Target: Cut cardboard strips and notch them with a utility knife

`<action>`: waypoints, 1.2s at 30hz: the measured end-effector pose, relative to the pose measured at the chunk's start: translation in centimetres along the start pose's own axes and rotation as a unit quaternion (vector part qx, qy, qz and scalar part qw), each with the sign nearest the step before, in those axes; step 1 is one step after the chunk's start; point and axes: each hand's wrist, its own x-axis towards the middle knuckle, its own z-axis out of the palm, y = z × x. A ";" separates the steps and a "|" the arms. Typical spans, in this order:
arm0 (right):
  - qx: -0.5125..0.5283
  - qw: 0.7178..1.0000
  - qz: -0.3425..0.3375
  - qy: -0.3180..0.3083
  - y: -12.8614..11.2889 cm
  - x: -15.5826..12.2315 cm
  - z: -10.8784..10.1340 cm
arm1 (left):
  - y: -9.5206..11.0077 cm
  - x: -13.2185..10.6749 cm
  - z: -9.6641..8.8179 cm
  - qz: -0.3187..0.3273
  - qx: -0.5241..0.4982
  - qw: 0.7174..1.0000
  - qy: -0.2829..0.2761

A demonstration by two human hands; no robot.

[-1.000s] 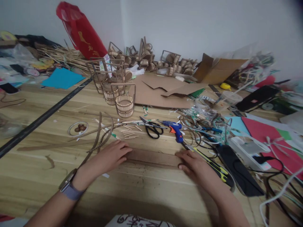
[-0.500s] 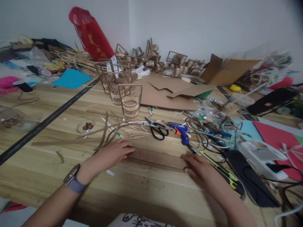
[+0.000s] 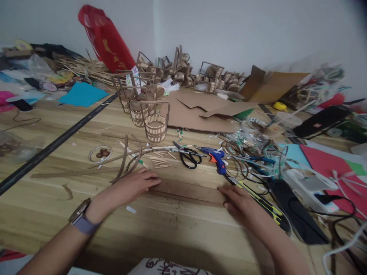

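Observation:
A flat brown strip (image 3: pixel 189 192), maybe cardboard or bark, lies along the tabletop in front of me. My left hand (image 3: pixel 132 188) grips its left end, with the thumb and fingers pressed together there. At the other end my right hand (image 3: pixel 240 201) pinches the strip, its fingertips curled over the edge. Dark crumbs (image 3: pixel 172 219) are scattered on the wood just below. Beyond the strip are black-handled scissors (image 3: pixel 189 157), a blue glue gun (image 3: pixel 218 159) and short wooden sticks (image 3: pixel 159 159). Thin brown strips (image 3: pixel 126 162) lie past my left hand.
Small slatted wooden buckets (image 3: pixel 155 128) stand behind, with more piled by the wall. A yellow-and-black cutter (image 3: pixel 268 204) and a dark slab (image 3: pixel 298 214) lie beyond my right hand. Cardboard sheets (image 3: pixel 206 114), a white power strip (image 3: pixel 309 187) and a red bag (image 3: pixel 107 42) are farther off.
The view has shifted slightly, so the background sits a little farther left. Both hands stay on the strip's ends, with hardly any movement along it.

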 end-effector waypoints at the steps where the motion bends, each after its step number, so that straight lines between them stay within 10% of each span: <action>1: 0.001 1.000 0.001 0.000 -0.1 -0.1 -0.1 | -0.1 0.0 0.0 0.004 0.000 1.000 0.000; 36: -0.050 0.996 0.069 -0.027 0.0 -0.1 -0.1 | 0.9 0.3 -0.2 0.007 0.048 0.998 -0.028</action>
